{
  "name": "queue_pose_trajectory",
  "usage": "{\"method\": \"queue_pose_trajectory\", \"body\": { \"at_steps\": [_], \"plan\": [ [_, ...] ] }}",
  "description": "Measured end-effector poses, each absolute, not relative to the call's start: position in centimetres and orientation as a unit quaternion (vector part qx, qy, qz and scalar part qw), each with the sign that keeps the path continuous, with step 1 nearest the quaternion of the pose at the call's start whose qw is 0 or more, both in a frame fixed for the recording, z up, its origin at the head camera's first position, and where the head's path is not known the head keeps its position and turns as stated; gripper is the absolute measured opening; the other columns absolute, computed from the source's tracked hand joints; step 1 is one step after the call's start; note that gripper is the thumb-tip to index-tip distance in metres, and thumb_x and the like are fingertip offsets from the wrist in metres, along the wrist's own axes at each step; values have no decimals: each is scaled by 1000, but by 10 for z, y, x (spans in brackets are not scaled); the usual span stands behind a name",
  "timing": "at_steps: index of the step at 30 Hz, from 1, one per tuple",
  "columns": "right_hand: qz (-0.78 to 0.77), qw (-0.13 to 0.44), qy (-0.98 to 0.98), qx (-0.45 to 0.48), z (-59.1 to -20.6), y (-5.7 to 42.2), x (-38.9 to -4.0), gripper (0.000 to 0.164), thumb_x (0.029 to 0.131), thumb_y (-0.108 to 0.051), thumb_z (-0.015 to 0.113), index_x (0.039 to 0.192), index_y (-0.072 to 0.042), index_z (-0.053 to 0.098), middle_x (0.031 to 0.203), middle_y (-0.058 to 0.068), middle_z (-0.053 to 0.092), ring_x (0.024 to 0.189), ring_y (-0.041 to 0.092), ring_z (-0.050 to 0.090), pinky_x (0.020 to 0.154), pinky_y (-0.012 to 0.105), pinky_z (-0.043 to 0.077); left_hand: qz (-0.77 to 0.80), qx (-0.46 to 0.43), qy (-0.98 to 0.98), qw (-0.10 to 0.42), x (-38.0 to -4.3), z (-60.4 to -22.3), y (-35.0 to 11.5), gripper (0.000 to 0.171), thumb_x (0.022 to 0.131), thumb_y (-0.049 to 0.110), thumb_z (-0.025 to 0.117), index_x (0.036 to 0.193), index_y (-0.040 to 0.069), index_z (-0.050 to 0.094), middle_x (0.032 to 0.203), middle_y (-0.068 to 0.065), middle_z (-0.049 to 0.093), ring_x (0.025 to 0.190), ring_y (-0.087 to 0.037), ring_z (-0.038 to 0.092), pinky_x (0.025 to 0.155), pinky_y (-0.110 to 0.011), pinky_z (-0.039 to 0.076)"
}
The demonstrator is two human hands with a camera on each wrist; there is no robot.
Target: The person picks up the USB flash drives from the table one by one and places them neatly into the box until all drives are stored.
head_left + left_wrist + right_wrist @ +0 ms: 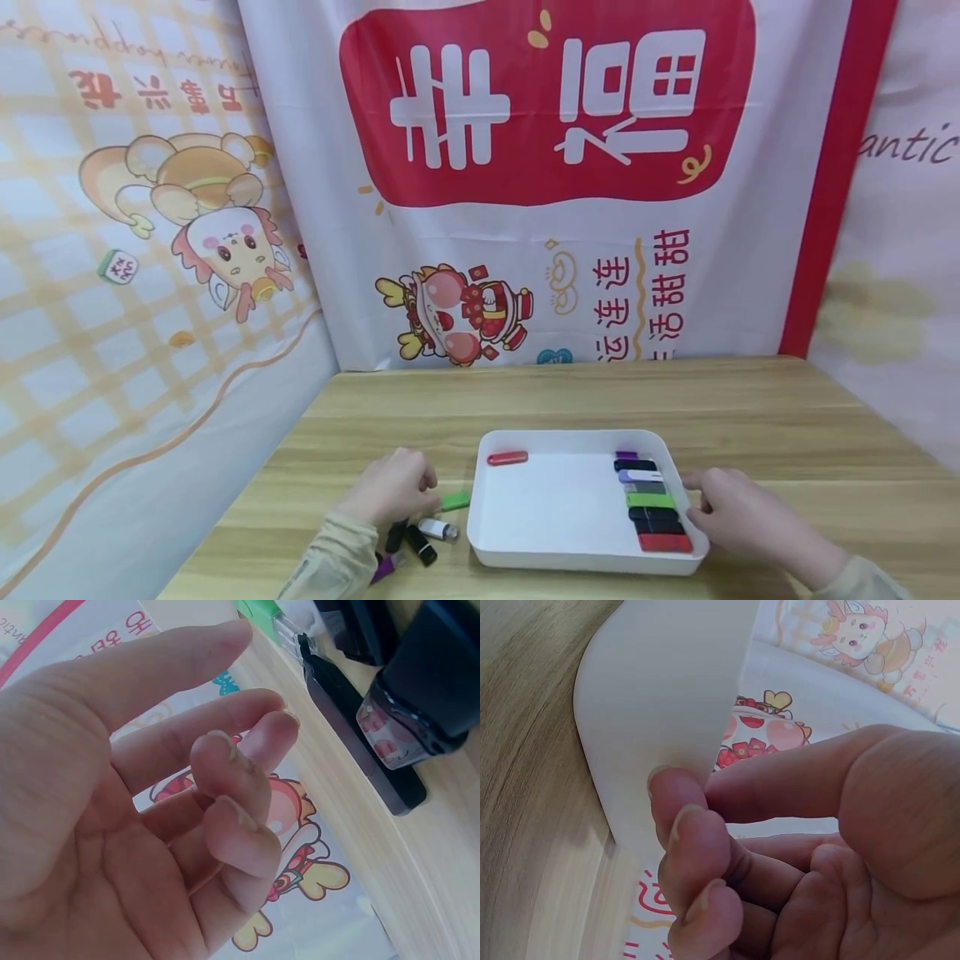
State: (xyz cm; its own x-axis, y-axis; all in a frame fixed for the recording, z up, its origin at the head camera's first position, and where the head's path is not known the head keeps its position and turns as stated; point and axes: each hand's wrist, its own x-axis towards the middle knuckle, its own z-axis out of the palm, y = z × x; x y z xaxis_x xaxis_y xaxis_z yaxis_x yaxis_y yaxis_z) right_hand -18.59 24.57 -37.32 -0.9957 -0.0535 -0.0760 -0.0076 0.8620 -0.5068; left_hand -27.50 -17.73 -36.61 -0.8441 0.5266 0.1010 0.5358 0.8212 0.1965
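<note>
My left hand (393,487) is over the table beside a small pile of USB flash drives; its loosely curled fingers hold nothing in the left wrist view. Near its fingertips lies a green flash drive (454,502). A white one (437,528), a black one (421,546) and a purple one (384,568) lie below it. My right hand (742,512) touches the outer right wall of a white tray (585,560), its fingers bent against the wall. Inside, several flash drives form a column along the right side, with a red one (666,542) nearest me.
Another red flash drive (507,457) lies in the tray's back left corner. The wooden table (555,400) extends behind the tray to a printed cloth (315,167) with red and white lettering. More cloth hangs at both sides.
</note>
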Motion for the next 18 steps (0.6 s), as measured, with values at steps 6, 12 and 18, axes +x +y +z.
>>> {"method": "queue_pose_trajectory", "body": {
  "at_steps": [6,12,18],
  "plan": [
    [-257,40,966,-17,-376,244,-187,38,87,-7,72,121,8,63,61,6,51,49,18,49,46,27,41,-110,-278,-954,23,-276,-371,-179,30,75,21,77,54,19,55,51,12,38,47,-5,33,42,-24,26],
    [-264,45,963,-18,-376,245,-187,40,87,-7,72,122,10,62,62,6,51,51,19,50,47,28,43,-109,-277,-955,12,-277,-373,-179,23,74,23,81,59,22,63,58,13,49,53,-7,44,47,-27,36],
    [-263,42,964,-20,-375,244,-187,40,87,-7,72,122,10,62,63,6,51,51,19,50,47,27,43,-107,-288,-952,10,-279,-374,-180,23,73,21,79,57,24,63,54,15,50,50,-5,45,45,-27,36]
  ]
}}
